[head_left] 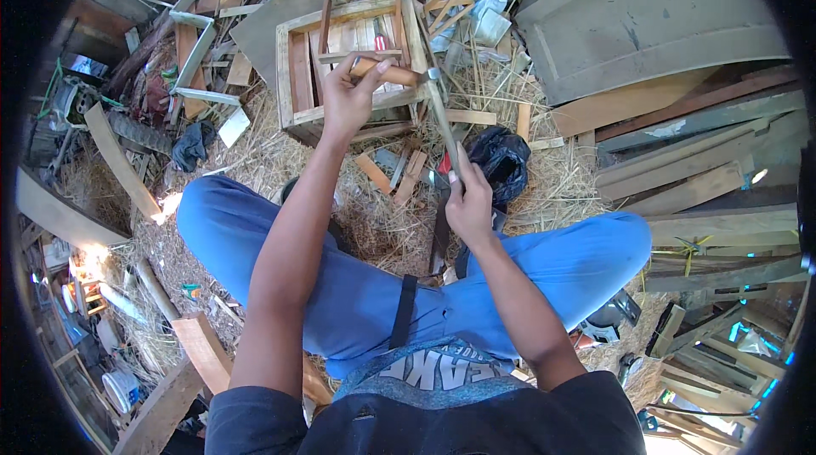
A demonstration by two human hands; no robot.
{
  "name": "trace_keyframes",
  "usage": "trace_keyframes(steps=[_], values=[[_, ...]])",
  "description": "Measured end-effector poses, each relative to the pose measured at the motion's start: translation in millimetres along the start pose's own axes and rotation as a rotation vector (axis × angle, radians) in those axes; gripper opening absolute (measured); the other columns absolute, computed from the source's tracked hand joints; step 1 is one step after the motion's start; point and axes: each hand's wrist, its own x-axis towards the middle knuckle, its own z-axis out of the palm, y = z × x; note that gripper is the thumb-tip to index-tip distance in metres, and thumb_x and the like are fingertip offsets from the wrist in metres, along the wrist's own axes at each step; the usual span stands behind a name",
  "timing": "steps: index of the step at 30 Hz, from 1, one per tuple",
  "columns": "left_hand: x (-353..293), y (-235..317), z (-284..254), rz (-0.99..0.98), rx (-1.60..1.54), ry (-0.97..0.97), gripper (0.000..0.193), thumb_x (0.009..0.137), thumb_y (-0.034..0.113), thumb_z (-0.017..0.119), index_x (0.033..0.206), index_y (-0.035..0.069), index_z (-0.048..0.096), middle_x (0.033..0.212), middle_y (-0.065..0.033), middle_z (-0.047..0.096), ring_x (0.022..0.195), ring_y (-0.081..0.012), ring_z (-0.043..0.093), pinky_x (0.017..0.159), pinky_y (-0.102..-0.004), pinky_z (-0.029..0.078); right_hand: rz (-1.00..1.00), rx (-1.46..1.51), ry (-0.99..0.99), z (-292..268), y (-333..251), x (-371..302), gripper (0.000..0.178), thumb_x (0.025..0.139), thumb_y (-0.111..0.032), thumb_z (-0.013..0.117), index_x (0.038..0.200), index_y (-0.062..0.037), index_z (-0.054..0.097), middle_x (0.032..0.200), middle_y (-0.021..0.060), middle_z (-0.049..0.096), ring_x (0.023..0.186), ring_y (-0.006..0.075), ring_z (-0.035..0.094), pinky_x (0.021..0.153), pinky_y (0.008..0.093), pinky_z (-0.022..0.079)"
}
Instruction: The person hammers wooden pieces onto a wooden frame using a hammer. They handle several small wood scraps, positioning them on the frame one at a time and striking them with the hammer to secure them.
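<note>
My left hand [351,102] is wrapped round a short, rounded orange-brown wooden handle [398,75], held above the near edge of a wooden box frame [306,116]. My right hand [470,200] grips the lower end of a long, narrow greyish shaft [444,122]. A small shiny metal piece [433,74] shows at the shaft's far end, against the right end of the wooden handle; whether they are joined I cannot tell. Across the box lies a smaller wooden frame [325,21], and a red-and-white object [380,42] shows inside it.
Straw [374,230] and wood offcuts [410,176] cover the ground before my crossed legs. A black plastic bag [503,162] sits beyond my right hand. Large grey panels [646,25] and stacked boards [680,174] fill the right side; scrap wood [194,55] lies far left.
</note>
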Motion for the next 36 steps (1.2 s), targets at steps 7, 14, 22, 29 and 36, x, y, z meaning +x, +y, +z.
trace_keyframes(steps=[7, 14, 22, 29, 36], values=[[-6, 6, 5, -0.014, -0.03, 0.02, 0.016, 0.095, 0.009, 0.069, 0.105, -0.003, 0.068, 0.095, -0.0074, 0.073, 0.09, -0.011, 0.067, 0.081, -0.0265, 0.056, -0.08, 0.011, 0.084, -8, -11, 5, 0.057, 0.092, 0.009, 0.053, 0.148, -0.0001, 0.044, 0.098, 0.0198, 0.059, 0.08, 0.0336, 0.059, 0.073, 0.0368, 0.05], [-5, -4, -3, -0.042, 0.059, -0.008, 0.022, 0.097, 0.009, 0.066, 0.115, -0.004, 0.062, 0.112, -0.016, 0.072, 0.106, -0.0198, 0.068, 0.094, -0.0335, 0.058, 0.035, 0.045, 0.013, -7, 5, 1, 0.061, 0.09, 0.011, 0.052, 0.149, -0.0016, 0.043, 0.099, 0.0201, 0.059, 0.082, 0.0338, 0.059, 0.075, 0.0373, 0.05], [-9, -4, -2, -0.062, 0.023, 0.009, 0.021, 0.098, 0.011, 0.066, 0.114, -0.003, 0.062, 0.113, -0.0158, 0.072, 0.106, -0.0194, 0.069, 0.093, -0.0338, 0.058, 0.048, -0.039, -0.056, 1, 9, -6, 0.063, 0.09, 0.011, 0.052, 0.15, -0.0041, 0.042, 0.104, 0.0225, 0.058, 0.087, 0.0367, 0.06, 0.078, 0.0398, 0.051], [-7, -11, -3, -0.026, 0.033, 0.033, 0.013, 0.095, 0.01, 0.07, 0.103, -0.001, 0.068, 0.089, -0.0046, 0.072, 0.084, -0.0086, 0.066, 0.075, -0.0241, 0.054, -0.022, -0.007, 0.025, -6, -4, -2, 0.062, 0.091, 0.011, 0.052, 0.15, -0.0036, 0.042, 0.1, 0.0216, 0.057, 0.083, 0.0368, 0.06, 0.076, 0.0396, 0.051], [-8, -3, -2, -0.032, -0.005, 0.015, 0.017, 0.097, 0.01, 0.068, 0.108, -0.003, 0.066, 0.1, -0.0108, 0.072, 0.094, -0.0146, 0.067, 0.085, -0.0292, 0.055, 0.007, 0.0, -0.012, -7, -9, 0, 0.059, 0.093, 0.008, 0.051, 0.15, -0.003, 0.042, 0.1, 0.0206, 0.057, 0.08, 0.037, 0.058, 0.075, 0.0406, 0.05]])
